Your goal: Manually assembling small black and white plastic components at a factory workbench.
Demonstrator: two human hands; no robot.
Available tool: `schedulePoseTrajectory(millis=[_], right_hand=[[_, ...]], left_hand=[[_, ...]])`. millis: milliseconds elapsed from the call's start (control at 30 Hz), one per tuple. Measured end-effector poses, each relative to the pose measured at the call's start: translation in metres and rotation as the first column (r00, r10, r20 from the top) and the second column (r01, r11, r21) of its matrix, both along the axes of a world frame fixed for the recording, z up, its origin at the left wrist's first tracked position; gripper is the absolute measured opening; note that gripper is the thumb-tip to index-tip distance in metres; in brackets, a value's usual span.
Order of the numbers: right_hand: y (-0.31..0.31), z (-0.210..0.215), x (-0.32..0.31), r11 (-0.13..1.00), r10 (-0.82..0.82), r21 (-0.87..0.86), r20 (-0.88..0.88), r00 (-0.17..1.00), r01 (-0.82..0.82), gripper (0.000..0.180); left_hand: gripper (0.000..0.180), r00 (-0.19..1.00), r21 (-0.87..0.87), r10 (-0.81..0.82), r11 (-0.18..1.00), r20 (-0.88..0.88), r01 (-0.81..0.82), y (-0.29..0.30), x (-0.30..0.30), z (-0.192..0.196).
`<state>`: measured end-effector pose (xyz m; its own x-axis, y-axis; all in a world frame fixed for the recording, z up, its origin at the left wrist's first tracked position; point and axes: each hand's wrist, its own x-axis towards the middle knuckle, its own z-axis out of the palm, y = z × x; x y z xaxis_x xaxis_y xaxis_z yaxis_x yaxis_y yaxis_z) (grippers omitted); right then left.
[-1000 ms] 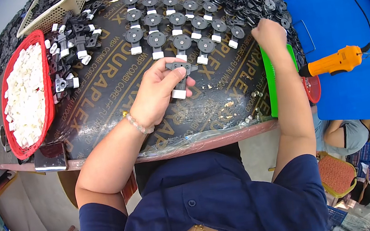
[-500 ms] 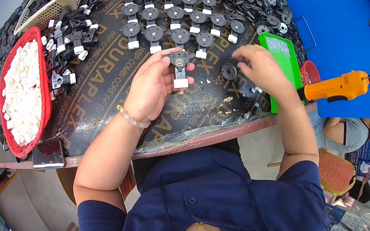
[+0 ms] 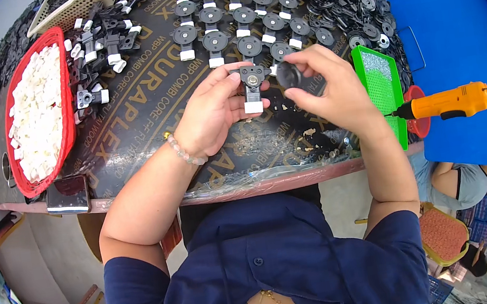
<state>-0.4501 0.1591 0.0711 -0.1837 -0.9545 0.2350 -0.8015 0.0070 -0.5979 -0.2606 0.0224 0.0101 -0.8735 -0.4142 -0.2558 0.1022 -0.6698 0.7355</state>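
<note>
And here the left hand (image 3: pixel 216 109) pinches a black plastic bracket with a squared white end (image 3: pixel 253 82), thumb on its edge, fingers beneath, seemingly so its round, metal-looking centre lies exposed. Just beside it, the right hand (image 3: pixel 337 90) grips 1 smooth, black round disc (image 3: pixel 288 76) between thumb and fingertips (blurred, so its finer detail escapes us). Beyond, disc-topped black pieces with white ends (image 3: pixel 214 40) lie in loose rows, apparently spaced to keep them apart; at left, a red, oval, woven-looking basket (image 3: pixel 68 107) corrals small, blocky white pieces (image 3: pixel 36 118).
</note>
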Motion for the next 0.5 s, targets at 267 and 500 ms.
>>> schedulePoseTrajectory(millis=[267,500], right_hand=[[-0.029,-0.004,0.022,0.995,0.091,-0.021,-0.139,0.986,-0.095,0.047],[-0.030,0.003,0.024,0.996,0.094,0.025,-0.241,0.966,-0.091,0.044]], left_hand=[[0.033,0.999,0.016,0.024,1.000,-0.029,-0.023,0.003,-0.001,-0.004],[0.031,0.999,-0.025,0.034,0.999,-0.008,-0.034,0.005,-0.002,-0.007]])
